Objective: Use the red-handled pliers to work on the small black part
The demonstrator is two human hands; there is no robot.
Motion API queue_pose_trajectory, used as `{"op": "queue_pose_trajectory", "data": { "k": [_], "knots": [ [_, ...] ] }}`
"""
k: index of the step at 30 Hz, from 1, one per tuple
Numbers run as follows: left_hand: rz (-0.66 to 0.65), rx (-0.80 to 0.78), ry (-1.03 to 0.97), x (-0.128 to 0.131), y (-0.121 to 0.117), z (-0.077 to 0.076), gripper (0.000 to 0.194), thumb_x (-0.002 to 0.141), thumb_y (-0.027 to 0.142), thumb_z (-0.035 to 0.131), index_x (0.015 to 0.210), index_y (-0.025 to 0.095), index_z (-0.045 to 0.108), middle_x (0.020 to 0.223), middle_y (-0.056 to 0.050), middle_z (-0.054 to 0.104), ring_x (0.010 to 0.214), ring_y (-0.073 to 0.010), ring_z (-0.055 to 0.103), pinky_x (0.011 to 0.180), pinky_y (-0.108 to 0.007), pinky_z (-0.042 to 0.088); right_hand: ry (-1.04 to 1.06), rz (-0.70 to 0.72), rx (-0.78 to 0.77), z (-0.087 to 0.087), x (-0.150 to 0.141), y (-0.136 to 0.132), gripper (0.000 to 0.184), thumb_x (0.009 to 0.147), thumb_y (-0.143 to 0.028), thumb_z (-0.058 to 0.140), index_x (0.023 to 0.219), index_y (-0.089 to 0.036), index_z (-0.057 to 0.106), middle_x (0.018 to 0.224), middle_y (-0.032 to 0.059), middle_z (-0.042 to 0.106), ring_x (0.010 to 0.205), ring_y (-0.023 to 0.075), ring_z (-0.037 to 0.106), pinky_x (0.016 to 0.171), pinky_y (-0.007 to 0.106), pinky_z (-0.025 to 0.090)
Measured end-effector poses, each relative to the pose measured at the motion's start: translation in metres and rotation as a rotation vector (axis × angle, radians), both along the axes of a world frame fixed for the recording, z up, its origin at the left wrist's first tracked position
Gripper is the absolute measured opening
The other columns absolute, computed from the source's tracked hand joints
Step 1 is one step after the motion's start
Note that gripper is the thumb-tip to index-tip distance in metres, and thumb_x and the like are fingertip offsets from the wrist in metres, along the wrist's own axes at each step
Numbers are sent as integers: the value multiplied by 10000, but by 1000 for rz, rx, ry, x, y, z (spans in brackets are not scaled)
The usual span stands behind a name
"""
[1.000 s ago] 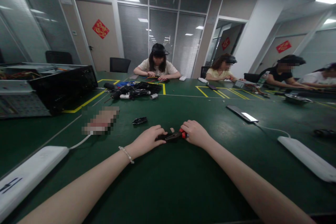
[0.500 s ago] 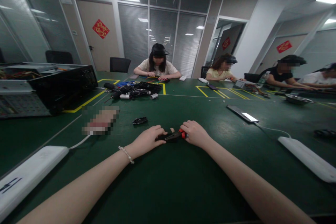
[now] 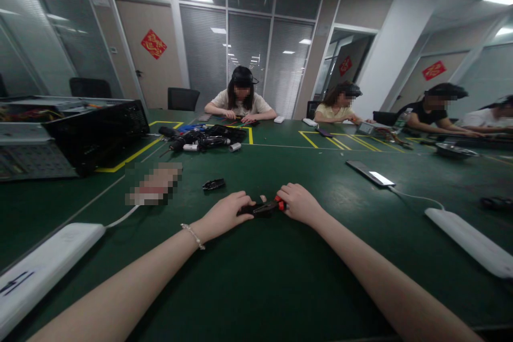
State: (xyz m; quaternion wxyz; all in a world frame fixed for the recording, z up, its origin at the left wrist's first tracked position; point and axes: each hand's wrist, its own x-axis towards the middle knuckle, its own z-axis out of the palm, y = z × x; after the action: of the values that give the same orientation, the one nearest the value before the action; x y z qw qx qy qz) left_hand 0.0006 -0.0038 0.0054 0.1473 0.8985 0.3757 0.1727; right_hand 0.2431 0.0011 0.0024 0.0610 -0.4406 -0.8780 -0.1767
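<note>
Both my hands rest on the green table [image 3: 256, 278] just ahead of me. My right hand [image 3: 298, 204] is closed on the red-handled pliers [image 3: 267, 207], whose dark jaws point left. My left hand [image 3: 224, 215] is curled over a small black part [image 3: 247, 208] at the pliers' jaws and pins it to the table; most of that part is hidden under my fingers. A beaded bracelet [image 3: 193, 235] sits on my left wrist. Another small black piece [image 3: 214, 184] lies loose a little beyond my left hand.
A white power strip [image 3: 40, 267] lies at the near left, another [image 3: 468, 240] at the right with a phone [image 3: 369, 173] cabled to it. An open black computer case [image 3: 80, 133] stands far left. A pile of tools [image 3: 200, 140] lies ahead. Several people work across the table.
</note>
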Motion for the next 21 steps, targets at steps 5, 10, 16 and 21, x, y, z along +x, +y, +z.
{"op": "queue_pose_trajectory", "data": {
  "k": [5, 10, 16, 21],
  "knots": [
    [2, -11, 4, 0, -1, 0, 213, 778, 290, 567, 976, 224, 525, 917, -1, 501, 794, -160, 520, 659, -255, 414, 4, 5, -12, -1, -1, 0, 201, 667, -164, 547, 867, -151, 549, 857, 66, 553, 766, 169, 468, 683, 272, 335],
    [5, -14, 4, 0, -1, 1, 212, 772, 286, 572, 970, 227, 523, 922, -1, 505, 787, -160, 522, 656, -257, 419, 11, 9, -6, 0, -3, 0, 198, 673, -158, 531, 870, -154, 547, 860, 64, 555, 768, 168, 470, 684, 271, 335],
    [12, -15, 18, 0, 1, -1, 208, 777, 297, 559, 966, 215, 527, 928, -9, 501, 789, -158, 524, 664, -257, 418, 7, 5, -16, 1, -2, 0, 200, 671, -160, 536, 870, -147, 554, 860, 71, 561, 767, 169, 473, 685, 271, 334],
    [2, -11, 6, -1, 2, -3, 207, 775, 293, 566, 964, 222, 521, 924, -2, 501, 784, -152, 522, 662, -253, 418, 27, 11, -6, 0, -1, 0, 190, 678, -170, 537, 867, -150, 550, 857, 59, 559, 763, 163, 468, 684, 266, 334]
  ]
}}
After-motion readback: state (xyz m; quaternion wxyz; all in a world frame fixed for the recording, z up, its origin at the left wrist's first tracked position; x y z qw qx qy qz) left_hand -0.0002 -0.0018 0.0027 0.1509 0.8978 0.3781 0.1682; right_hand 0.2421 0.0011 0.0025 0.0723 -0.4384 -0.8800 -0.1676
